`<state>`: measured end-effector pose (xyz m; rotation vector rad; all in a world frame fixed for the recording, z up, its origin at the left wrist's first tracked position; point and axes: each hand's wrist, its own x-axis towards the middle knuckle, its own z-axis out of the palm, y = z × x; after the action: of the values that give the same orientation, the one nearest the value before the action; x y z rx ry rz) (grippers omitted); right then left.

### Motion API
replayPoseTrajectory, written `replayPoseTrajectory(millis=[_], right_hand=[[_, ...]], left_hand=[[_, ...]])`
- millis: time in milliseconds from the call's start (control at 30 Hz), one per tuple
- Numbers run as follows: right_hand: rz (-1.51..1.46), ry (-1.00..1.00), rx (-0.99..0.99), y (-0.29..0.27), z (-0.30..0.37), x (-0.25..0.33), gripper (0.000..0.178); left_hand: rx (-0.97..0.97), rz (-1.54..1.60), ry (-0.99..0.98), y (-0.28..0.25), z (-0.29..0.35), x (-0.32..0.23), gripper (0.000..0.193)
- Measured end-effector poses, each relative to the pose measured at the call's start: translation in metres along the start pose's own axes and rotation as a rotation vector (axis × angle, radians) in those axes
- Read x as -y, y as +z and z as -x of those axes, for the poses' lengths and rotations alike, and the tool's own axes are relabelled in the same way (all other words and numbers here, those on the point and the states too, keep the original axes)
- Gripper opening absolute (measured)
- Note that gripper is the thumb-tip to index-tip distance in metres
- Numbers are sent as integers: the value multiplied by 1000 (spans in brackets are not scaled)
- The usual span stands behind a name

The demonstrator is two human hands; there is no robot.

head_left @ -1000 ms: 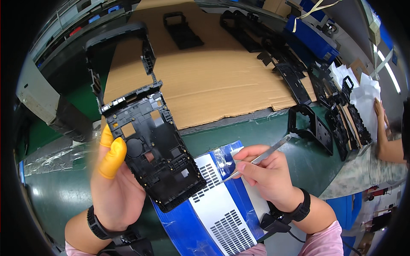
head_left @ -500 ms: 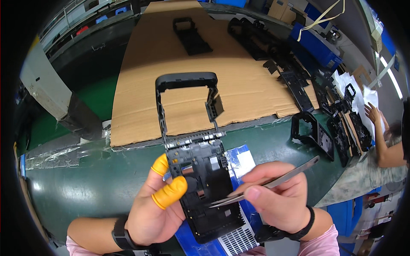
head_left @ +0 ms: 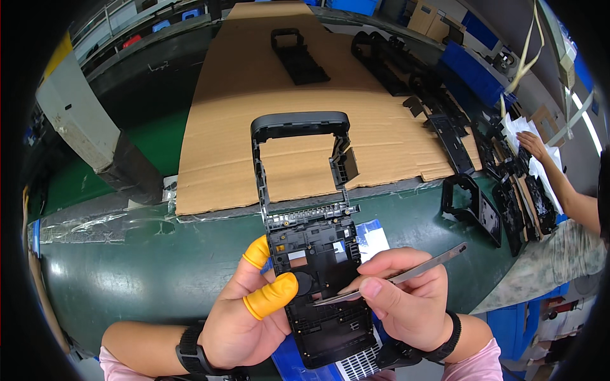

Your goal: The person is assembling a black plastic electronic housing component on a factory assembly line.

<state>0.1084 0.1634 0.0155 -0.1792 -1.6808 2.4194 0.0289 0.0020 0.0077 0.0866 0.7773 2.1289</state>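
My left hand (head_left: 251, 311) grips a black plastic housing (head_left: 321, 254) by its left edge, with yellow finger cots (head_left: 272, 296) on the thumb and a finger. The housing has an open rectangular frame at its top and a ribbed, recessed body below. By the left thumb lies a round black disc (head_left: 311, 282) on the body. Between thumb and fingers, my right hand (head_left: 406, 295) pinches metal tweezers (head_left: 429, 265). Their tips reach over the lower middle of the housing; whether they touch it or hold anything, I cannot tell.
Under the housing is a blue packet (head_left: 292, 359) on the green table (head_left: 159, 273). A cardboard sheet (head_left: 254, 146) stretches away behind, carrying another black housing (head_left: 298, 60). Several black parts (head_left: 451, 143) are heaped at the right, near another person's arm (head_left: 556, 178). A pillar (head_left: 95, 127) stands at left.
The housing and my left hand appear shifted right, closer to my right hand. The tweezers now lie a little flatter across it. The other person's arm has moved left, over the white sheet.
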Motion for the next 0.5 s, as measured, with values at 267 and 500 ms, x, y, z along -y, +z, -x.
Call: replayPoseTrajectory(millis=[267,500], right_hand=[[25,-17,7,0,1,0,19],[117,-53,0,4,2,0,18]], left_hand=[[23,103,-55,0,0,-1,49],[33,89,-58,-1,1,-2,48]])
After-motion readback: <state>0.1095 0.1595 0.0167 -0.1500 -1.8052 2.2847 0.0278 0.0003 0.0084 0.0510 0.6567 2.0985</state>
